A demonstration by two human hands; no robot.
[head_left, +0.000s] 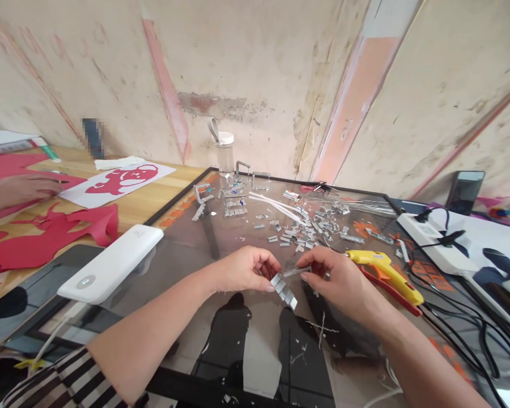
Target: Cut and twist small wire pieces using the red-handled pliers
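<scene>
Between thumb and fingers my left hand (255, 269) pinches a small stepped grey piece (284, 292) made of several joined segments. My right hand (329, 275) is closed on a thin grey strip (296, 271), whose free end points at the stepped piece; whether the two touch I cannot tell. Both hands are just above the dark glossy tabletop (187, 266). Beyond them lies a pile of small grey pieces (312, 226). A yellow glue gun (385, 269) rests beside my right hand, next to red-handled pliers (391, 292).
Small grey assemblies (236, 207) stand at the back near a lidded bottle (225, 150). A white power bank (113, 263) lies left, a power strip (436, 243) with black cables right. Another person's hand (29, 190) is on red paper (80, 226). A phone (465, 192) leans by the wall.
</scene>
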